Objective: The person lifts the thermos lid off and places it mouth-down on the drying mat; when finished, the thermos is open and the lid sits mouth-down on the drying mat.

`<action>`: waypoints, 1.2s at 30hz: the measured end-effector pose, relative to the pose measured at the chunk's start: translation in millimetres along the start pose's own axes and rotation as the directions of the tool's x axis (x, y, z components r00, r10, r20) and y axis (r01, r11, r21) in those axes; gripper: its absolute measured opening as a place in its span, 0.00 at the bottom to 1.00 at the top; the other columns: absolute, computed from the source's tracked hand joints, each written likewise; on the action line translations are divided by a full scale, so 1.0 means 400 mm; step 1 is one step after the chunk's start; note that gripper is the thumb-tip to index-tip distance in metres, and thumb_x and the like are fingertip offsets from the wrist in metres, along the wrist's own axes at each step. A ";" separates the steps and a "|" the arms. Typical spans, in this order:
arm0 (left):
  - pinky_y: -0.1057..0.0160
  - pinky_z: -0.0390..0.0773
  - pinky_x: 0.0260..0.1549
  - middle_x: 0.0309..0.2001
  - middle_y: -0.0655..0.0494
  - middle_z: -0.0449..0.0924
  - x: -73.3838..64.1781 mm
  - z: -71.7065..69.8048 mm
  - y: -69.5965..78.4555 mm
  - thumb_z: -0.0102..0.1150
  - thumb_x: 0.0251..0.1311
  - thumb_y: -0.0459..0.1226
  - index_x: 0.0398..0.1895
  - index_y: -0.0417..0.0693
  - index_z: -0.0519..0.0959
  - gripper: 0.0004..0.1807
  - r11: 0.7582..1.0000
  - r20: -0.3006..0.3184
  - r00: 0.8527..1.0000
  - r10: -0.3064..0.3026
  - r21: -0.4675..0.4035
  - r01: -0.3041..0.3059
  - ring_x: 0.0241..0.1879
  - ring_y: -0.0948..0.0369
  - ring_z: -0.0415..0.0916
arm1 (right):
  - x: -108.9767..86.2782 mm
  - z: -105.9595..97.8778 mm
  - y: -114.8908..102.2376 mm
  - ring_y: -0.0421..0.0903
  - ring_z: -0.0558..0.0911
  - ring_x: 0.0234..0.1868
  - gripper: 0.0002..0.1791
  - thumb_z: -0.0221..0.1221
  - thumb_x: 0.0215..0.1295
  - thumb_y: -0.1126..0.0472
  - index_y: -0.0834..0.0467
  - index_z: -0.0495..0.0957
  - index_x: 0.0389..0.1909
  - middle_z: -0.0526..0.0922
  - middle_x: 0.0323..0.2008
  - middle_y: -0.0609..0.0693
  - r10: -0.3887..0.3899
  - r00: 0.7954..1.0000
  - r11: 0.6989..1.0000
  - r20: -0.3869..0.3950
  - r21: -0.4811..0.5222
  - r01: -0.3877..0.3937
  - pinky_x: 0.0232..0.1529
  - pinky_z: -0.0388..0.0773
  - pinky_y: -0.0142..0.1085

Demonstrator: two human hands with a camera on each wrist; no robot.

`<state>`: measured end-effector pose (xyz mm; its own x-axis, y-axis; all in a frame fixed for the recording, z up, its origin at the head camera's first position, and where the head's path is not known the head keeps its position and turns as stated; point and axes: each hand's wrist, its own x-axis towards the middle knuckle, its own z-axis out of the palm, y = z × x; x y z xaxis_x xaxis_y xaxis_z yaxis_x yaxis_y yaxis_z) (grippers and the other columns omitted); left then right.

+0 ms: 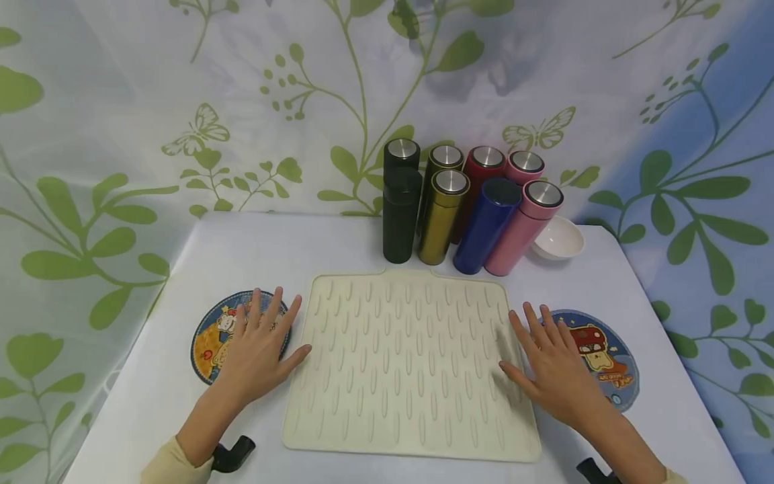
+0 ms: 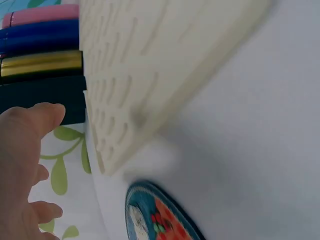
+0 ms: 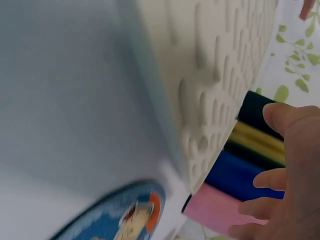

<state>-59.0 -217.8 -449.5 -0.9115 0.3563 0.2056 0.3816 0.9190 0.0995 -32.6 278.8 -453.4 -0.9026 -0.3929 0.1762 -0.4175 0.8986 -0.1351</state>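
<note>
- Left hand (image 1: 256, 353): fingers straight and spread, palm down, holding nothing, over the inner part of the left round mat (image 1: 205, 349).
- Right hand (image 1: 553, 370): likewise spread and empty, partly covering the right round mat (image 1: 619, 370); whether either hand touches what lies below, I cannot tell.
- Cream mat (image 1: 408, 356): flat on the table between the hands, to the right of the left one and to the left of the right one. Right thumb overlaps its edge more in the head view, so that hand seems nearer.
- Its long axis appears to run side to side; its tab points away from the person, and its ridges run roughly near to far.
- Beyond that far edge, right of its middle, bottles stand upright, the black bottle (image 1: 399, 222) leftmost in front, the pink bottle (image 1: 514, 238) rightmost.
</note>
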 end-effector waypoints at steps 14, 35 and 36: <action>0.31 0.53 0.65 0.73 0.38 0.60 0.172 0.012 0.069 0.65 0.62 0.48 0.76 0.40 0.59 0.44 0.920 -0.114 0.993 -0.033 -0.391 -0.014 0.74 0.37 0.47 | -0.011 0.074 -0.090 0.70 0.60 0.71 0.48 0.66 0.60 0.39 0.61 0.63 0.74 0.61 0.72 0.67 -0.017 0.999 0.995 0.032 0.097 0.014 0.62 0.62 0.66; 0.46 0.63 0.66 0.74 0.47 0.62 0.376 0.046 0.152 0.69 0.59 0.45 0.77 0.42 0.56 0.47 0.731 -0.114 0.985 -0.131 -0.682 0.018 0.71 0.49 0.60 | -0.006 0.109 -0.124 0.71 0.64 0.68 0.41 0.69 0.56 0.40 0.59 0.75 0.66 0.66 0.69 0.67 -0.009 1.000 0.994 0.003 0.113 0.009 0.57 0.69 0.65; 0.47 0.63 0.66 0.73 0.47 0.62 0.380 0.050 0.156 0.69 0.59 0.45 0.77 0.42 0.56 0.47 0.726 -0.110 0.985 -0.133 -0.687 0.021 0.71 0.49 0.60 | -0.009 0.111 -0.127 0.71 0.65 0.67 0.41 0.69 0.56 0.40 0.59 0.75 0.65 0.67 0.68 0.67 -0.003 1.000 0.994 0.001 0.112 0.003 0.56 0.70 0.65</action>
<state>-176.8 -103.0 -431.6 -0.9316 0.2103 0.2965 0.3634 0.5583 0.7458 -12.8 226.1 -490.3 -0.9015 -0.3955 0.1759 -0.4291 0.8699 -0.2432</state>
